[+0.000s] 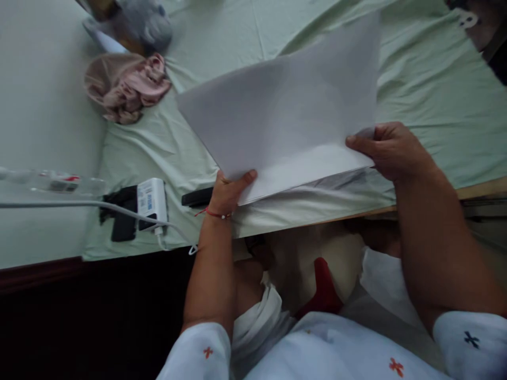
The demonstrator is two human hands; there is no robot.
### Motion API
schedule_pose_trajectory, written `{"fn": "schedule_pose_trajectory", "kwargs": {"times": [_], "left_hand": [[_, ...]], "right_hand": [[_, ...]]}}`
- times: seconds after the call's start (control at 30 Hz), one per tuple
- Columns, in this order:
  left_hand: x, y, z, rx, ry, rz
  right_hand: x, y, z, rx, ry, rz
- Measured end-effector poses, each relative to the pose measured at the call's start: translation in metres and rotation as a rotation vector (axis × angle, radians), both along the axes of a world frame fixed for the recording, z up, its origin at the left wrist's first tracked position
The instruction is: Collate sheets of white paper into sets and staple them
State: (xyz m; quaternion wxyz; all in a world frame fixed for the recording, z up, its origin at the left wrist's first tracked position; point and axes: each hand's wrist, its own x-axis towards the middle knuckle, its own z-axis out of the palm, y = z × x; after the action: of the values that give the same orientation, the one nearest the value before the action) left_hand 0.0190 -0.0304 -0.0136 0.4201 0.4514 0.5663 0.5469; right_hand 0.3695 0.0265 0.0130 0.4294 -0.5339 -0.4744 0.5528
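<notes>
Two hands grip a sheaf of plain white paper (pixel 285 116), held tilted above the bed with its far edge curving upward. At the near left corner, my left hand (pixel 233 191) has its thumb on top and its fingers hidden beneath. My right hand (pixel 390 148) pinches the right edge, thumb over the top face. Along the near edge, more than one layer of sheet shows. A red string bracelet circles my left wrist. Just left of that wrist lies a dark oblong object (pixel 197 197), partly covered by the hand.
A pale green sheet (pixel 435 116) covers the bed. At the left lie a white box-like device (pixel 152 203) with a cable, a black item (pixel 124 227) and crumpled pink cloth (pixel 130 87). A plastic bag (pixel 146 26) sits farther back. The bed's wooden edge (pixel 481 189) runs in front of me.
</notes>
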Motion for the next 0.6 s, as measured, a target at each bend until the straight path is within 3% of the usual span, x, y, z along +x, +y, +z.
{"fn": "schedule_pose_trajectory", "kwargs": {"times": [0.13,0.3,0.6], "left_hand": [[-0.002,0.002,-0.003,0.015,0.037,0.004],[-0.015,0.001,-0.011,0.102,0.269,-0.062],[-0.026,0.001,-0.007,0.204,0.567,-0.077]], "right_hand": [[0.0,-0.001,0.002,0.014,0.115,-0.012],[0.002,-0.001,0.004,0.051,0.136,0.052],[0.002,0.003,0.002,0.22,-0.018,-0.048]]}}
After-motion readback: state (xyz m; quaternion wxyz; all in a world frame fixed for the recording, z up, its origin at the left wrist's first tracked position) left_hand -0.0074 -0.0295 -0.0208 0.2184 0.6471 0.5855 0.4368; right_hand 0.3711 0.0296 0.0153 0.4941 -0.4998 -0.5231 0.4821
